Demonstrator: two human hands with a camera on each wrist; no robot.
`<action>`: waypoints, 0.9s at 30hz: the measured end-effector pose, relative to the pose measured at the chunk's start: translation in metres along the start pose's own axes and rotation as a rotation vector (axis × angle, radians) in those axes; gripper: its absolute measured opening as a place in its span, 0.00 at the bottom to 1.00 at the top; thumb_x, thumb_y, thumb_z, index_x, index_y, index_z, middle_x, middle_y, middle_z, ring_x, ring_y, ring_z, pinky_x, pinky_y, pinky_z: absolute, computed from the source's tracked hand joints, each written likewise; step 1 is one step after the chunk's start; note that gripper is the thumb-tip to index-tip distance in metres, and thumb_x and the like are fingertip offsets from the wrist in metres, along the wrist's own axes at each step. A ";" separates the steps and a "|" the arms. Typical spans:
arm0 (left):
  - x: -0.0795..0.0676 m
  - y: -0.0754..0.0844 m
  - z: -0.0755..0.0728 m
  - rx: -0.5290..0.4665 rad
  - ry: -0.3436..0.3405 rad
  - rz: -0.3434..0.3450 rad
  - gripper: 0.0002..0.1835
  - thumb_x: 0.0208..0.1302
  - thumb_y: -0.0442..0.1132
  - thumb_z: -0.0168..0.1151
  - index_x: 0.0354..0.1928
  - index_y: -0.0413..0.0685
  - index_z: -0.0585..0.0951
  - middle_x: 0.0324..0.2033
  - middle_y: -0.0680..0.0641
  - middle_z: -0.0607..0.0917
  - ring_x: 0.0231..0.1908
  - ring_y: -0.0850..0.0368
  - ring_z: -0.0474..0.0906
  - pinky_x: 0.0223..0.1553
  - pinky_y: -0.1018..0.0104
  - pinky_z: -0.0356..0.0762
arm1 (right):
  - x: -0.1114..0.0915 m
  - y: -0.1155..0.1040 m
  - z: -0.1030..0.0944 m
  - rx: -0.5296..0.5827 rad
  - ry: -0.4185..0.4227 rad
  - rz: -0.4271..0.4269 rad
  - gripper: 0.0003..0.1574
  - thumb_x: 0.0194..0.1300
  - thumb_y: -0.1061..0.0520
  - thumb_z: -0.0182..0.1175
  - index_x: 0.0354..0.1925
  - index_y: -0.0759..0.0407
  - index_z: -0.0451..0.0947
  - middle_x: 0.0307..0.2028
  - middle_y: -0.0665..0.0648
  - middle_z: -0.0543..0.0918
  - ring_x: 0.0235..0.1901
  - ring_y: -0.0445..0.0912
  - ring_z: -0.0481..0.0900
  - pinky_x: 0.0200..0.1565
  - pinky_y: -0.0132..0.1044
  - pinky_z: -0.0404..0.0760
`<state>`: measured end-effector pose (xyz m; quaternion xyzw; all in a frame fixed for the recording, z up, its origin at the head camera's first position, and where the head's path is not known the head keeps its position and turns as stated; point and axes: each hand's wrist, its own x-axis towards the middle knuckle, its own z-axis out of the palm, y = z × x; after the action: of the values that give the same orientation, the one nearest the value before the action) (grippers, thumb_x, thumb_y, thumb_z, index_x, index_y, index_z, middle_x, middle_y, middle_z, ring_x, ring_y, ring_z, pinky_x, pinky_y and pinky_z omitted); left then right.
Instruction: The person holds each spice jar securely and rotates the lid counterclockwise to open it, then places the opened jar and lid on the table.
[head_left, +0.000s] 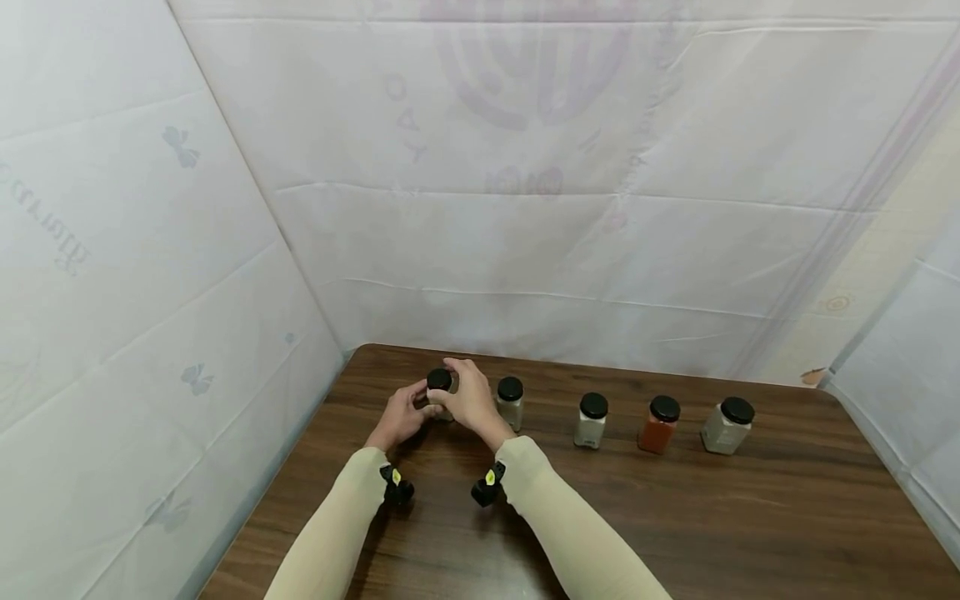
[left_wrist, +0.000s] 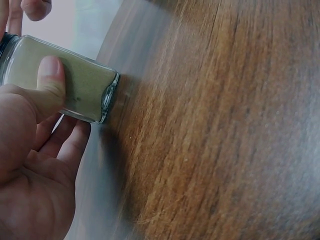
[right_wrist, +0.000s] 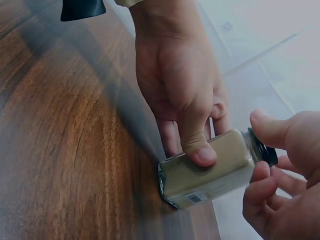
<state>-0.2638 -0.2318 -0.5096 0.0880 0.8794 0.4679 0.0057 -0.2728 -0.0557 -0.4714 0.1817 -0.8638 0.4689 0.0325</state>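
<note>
At the left end of a row of jars, both hands are on one spice jar (right_wrist: 220,170). It is square glass with a black lid (head_left: 439,379) and greenish-tan powder inside. My left hand (left_wrist: 40,145) grips the glass body, thumb pressed on one flat side and fingers around the other. My right hand (right_wrist: 292,170) pinches the lid between thumb and fingers. A barcode label shows low on one side in the right wrist view. Whether the jar's base touches the table cannot be told.
On the brown wooden table (head_left: 675,525), to the right, stand a jar of pale powder (head_left: 511,408), another pale jar (head_left: 591,425), a jar of orange-red powder (head_left: 657,432) and a wider whitish jar (head_left: 726,432). White printed sheeting (head_left: 480,242) hangs behind and at both sides.
</note>
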 end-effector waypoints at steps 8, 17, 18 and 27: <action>0.000 0.001 -0.001 0.019 0.012 0.007 0.31 0.70 0.35 0.67 0.72 0.37 0.71 0.62 0.36 0.81 0.65 0.39 0.75 0.66 0.40 0.69 | -0.003 -0.002 0.003 -0.014 0.101 0.060 0.36 0.61 0.45 0.76 0.63 0.55 0.78 0.55 0.54 0.80 0.53 0.52 0.81 0.52 0.48 0.82; 0.000 0.002 0.002 0.022 0.020 -0.011 0.33 0.70 0.36 0.67 0.73 0.34 0.69 0.65 0.33 0.77 0.66 0.38 0.73 0.67 0.41 0.69 | -0.003 -0.003 0.005 -0.002 0.154 0.105 0.29 0.59 0.44 0.77 0.54 0.54 0.81 0.52 0.52 0.82 0.51 0.52 0.81 0.50 0.47 0.82; 0.000 0.002 0.002 0.020 0.020 -0.013 0.33 0.70 0.36 0.67 0.73 0.34 0.69 0.65 0.33 0.77 0.66 0.38 0.74 0.67 0.41 0.69 | -0.003 -0.003 0.005 -0.002 0.156 0.109 0.29 0.59 0.45 0.78 0.53 0.54 0.81 0.53 0.52 0.82 0.51 0.52 0.81 0.50 0.48 0.82; -0.001 0.000 0.001 0.017 0.013 -0.004 0.32 0.70 0.37 0.68 0.73 0.38 0.71 0.64 0.35 0.79 0.67 0.39 0.73 0.68 0.39 0.67 | -0.002 -0.002 0.002 0.016 0.091 0.081 0.25 0.65 0.48 0.73 0.56 0.54 0.82 0.57 0.54 0.80 0.56 0.54 0.80 0.52 0.49 0.82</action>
<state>-0.2622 -0.2308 -0.5100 0.0831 0.8834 0.4612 0.0003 -0.2698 -0.0581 -0.4714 0.1251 -0.8642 0.4847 0.0513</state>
